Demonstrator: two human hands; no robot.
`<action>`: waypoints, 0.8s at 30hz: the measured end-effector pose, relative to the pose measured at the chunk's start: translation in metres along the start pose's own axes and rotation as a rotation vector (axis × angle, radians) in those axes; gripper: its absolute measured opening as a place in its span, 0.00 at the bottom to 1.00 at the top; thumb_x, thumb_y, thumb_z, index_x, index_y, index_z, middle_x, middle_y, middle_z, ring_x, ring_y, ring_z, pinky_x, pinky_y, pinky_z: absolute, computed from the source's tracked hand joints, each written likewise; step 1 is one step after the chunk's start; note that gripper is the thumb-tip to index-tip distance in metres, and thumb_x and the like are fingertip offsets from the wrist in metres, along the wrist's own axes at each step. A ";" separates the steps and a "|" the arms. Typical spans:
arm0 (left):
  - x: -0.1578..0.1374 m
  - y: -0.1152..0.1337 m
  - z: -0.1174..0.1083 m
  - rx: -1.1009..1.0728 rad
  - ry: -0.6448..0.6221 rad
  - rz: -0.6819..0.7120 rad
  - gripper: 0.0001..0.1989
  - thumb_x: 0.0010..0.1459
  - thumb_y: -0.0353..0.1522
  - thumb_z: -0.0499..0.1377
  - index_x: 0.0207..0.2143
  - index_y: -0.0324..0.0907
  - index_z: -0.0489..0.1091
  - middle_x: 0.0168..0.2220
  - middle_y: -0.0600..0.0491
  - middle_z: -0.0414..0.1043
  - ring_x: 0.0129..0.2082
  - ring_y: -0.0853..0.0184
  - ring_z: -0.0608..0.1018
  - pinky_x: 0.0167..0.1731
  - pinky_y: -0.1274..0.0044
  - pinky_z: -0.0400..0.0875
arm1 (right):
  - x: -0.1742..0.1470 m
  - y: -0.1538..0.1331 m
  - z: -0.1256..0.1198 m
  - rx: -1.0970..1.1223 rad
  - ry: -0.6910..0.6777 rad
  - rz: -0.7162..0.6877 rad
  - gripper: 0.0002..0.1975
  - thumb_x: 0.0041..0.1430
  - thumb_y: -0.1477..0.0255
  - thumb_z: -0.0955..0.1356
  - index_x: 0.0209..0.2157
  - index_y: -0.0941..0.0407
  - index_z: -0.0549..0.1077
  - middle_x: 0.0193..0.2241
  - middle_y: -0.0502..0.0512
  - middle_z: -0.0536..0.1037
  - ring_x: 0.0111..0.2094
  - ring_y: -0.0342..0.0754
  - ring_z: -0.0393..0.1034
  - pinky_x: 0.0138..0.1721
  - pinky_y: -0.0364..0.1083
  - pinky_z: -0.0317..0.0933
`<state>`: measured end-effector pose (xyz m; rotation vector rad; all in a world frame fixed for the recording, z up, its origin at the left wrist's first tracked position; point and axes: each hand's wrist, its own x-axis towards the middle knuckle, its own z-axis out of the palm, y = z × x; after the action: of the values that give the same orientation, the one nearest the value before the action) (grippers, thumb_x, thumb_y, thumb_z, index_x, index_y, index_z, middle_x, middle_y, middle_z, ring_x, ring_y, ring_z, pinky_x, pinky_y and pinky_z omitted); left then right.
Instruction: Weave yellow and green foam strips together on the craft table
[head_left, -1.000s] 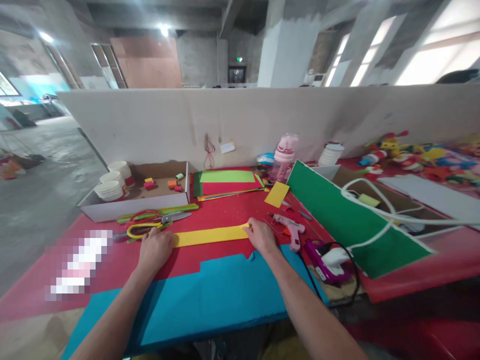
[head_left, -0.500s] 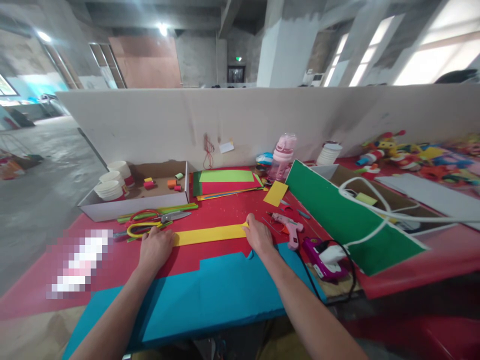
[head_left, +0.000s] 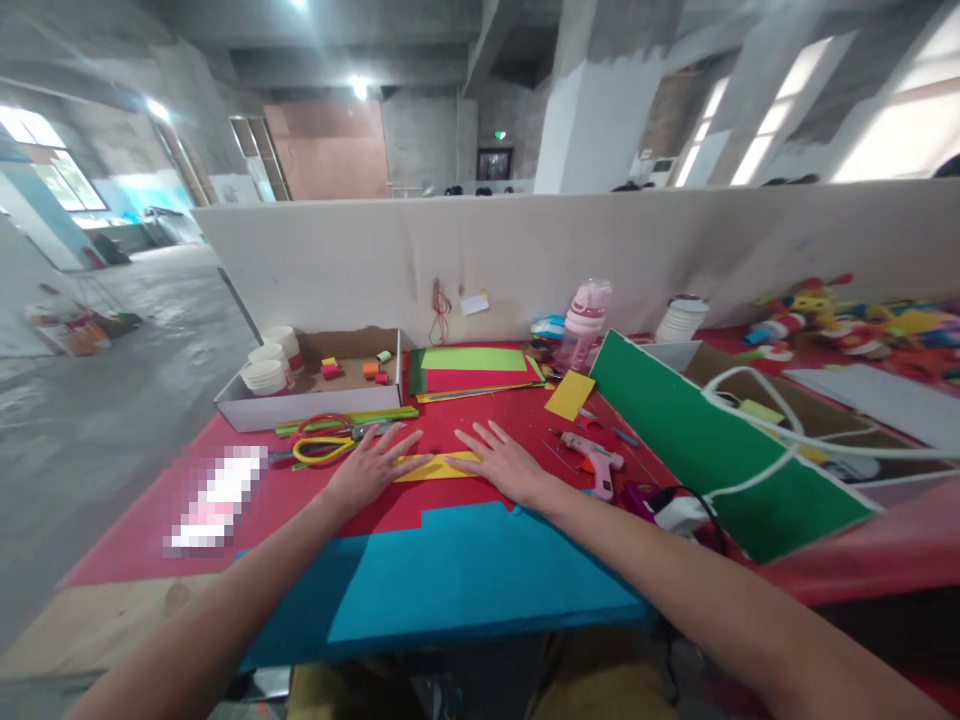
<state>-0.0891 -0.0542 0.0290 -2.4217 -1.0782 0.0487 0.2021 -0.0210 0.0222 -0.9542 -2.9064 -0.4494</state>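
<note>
A folded-looking yellow paper strip [head_left: 435,467] lies flat on the red table covering. My left hand [head_left: 367,470] rests on its left part with fingers spread. On the strip's right part lies my right hand [head_left: 499,463], also flat and spread. Both palms cover the strip's ends, so only its middle shows. Scissors with red and yellow handles [head_left: 324,450] lie just left of my left hand, the blades partly behind it. A pink glue gun [head_left: 596,460] lies to the right of my right hand. Blue sheet material [head_left: 450,570] covers the table's near edge.
At the back left, a shallow box [head_left: 307,408] holds paper cups [head_left: 264,376] and small paper rolls. Coloured sheets [head_left: 474,360] lie behind my hands, near a pink bottle [head_left: 583,322]. A green board [head_left: 720,450] and a white cable [head_left: 750,480] stand at right.
Both hands have moved inward along the strip. Their fingers have gone from closed at its ends to spread flat on top. The head view has shifted slightly left.
</note>
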 end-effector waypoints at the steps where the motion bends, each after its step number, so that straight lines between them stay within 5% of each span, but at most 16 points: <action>1: 0.001 -0.001 0.000 0.015 -0.010 0.031 0.41 0.57 0.23 0.51 0.64 0.66 0.38 0.68 0.60 0.42 0.66 0.52 0.49 0.59 0.54 0.47 | 0.002 0.000 0.000 -0.008 -0.002 -0.037 0.30 0.62 0.74 0.63 0.62 0.38 0.54 0.64 0.54 0.55 0.63 0.60 0.51 0.60 0.63 0.45; 7: 0.004 -0.004 0.008 0.039 -0.022 0.129 0.42 0.58 0.25 0.53 0.63 0.68 0.36 0.68 0.61 0.40 0.65 0.52 0.51 0.58 0.53 0.49 | 0.009 -0.002 0.008 -0.068 -0.012 -0.122 0.27 0.62 0.71 0.63 0.61 0.38 0.56 0.63 0.55 0.59 0.61 0.61 0.56 0.59 0.64 0.48; 16: 0.007 -0.005 0.005 -0.032 -0.049 0.169 0.39 0.58 0.25 0.54 0.62 0.71 0.42 0.66 0.58 0.48 0.64 0.56 0.57 0.58 0.53 0.49 | 0.005 -0.003 -0.006 0.085 -0.053 -0.033 0.22 0.63 0.74 0.61 0.58 0.48 0.65 0.62 0.59 0.61 0.63 0.57 0.52 0.61 0.63 0.44; 19: 0.007 -0.005 0.007 -0.062 -0.037 0.159 0.36 0.58 0.25 0.55 0.61 0.69 0.49 0.65 0.57 0.52 0.64 0.56 0.56 0.58 0.54 0.48 | 0.014 -0.031 -0.015 0.280 0.026 0.132 0.22 0.64 0.74 0.58 0.59 0.57 0.63 0.62 0.62 0.60 0.65 0.54 0.48 0.64 0.57 0.41; 24: 0.008 -0.005 0.013 -0.083 -0.052 0.140 0.27 0.58 0.28 0.55 0.59 0.55 0.61 0.62 0.51 0.59 0.64 0.54 0.55 0.59 0.55 0.47 | 0.047 -0.096 -0.011 0.663 0.107 0.278 0.32 0.67 0.59 0.50 0.65 0.65 0.49 0.65 0.63 0.51 0.66 0.52 0.44 0.63 0.54 0.44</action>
<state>-0.0900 -0.0399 0.0208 -2.5804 -0.9485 0.1165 0.1067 -0.0710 0.0145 -1.1244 -2.4759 0.4384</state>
